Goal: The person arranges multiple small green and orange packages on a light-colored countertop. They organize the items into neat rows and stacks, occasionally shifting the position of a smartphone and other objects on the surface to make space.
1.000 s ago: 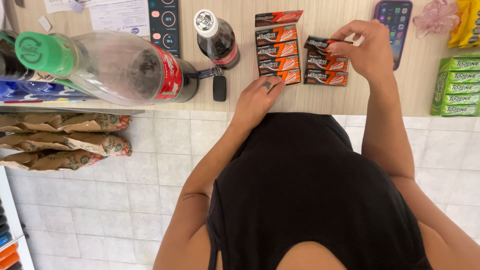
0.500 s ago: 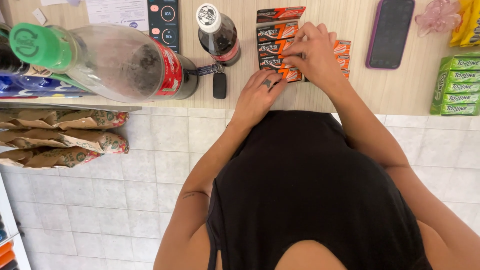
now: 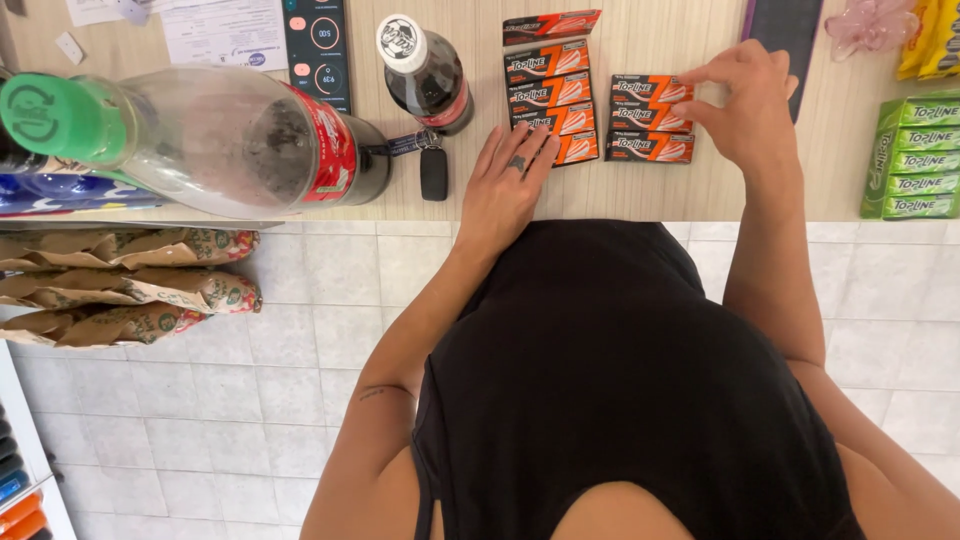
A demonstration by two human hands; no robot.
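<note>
The left hand [image 3: 510,185] lies flat on the pale wooden counter [image 3: 640,195], fingers straight and close together. The fingertips touch the lowest pack in the tall column of small orange and black gum packs [image 3: 550,100]. It holds nothing.

The right hand [image 3: 745,105] is bent over the short column of orange and black gum packs [image 3: 645,132], which sits just beside the tall one. Its fingers are curled and a little spread, and the tips press on the right ends of the top packs. I cannot tell if it is pinching one pack or only pushing.

To line the packs up well, I think the left hand should stay still like a wall, and the right hand should push gently and evenly, so no pack tips or slides over another.

There is not much room. A small dark soda bottle with a white cap [image 3: 425,70] and a black car key [image 3: 433,172] sit near the left hand. A big clear plastic bottle with a green cap [image 3: 200,135] lies on its side further left. A dark flat phone [image 3: 785,30] is right behind the right hand. Green gum packs [image 3: 915,155] sit well apart on the right. The counter edge is close to the wrists, with white floor tiles [image 3: 300,380] below.
</note>
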